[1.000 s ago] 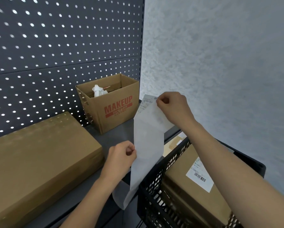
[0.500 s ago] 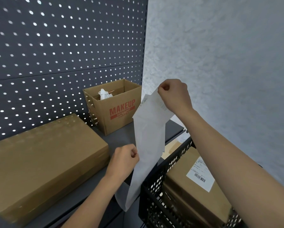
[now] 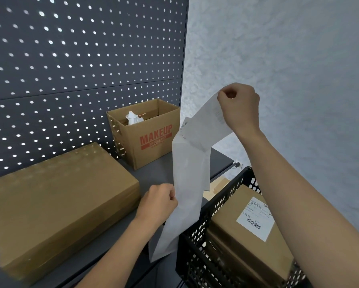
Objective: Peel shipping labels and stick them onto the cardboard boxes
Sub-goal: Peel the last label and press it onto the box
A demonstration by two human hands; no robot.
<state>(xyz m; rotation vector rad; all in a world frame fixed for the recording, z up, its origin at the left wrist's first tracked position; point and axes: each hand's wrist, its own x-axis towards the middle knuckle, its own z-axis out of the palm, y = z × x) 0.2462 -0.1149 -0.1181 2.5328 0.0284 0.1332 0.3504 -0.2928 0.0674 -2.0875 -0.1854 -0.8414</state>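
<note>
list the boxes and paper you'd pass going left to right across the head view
closed cardboard box → open MAKEUP box → label strip → labelled box in the black crate

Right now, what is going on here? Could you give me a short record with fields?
Activity: peeling a label off its backing
Right hand: pinches the label, held high
Left hand: grips the backing strip lower down
Large closed box: on the shelf, no label showing
MAKEUP box: open, at the back of the shelf
Black crate: holds a crated box with a stuck label
</note>
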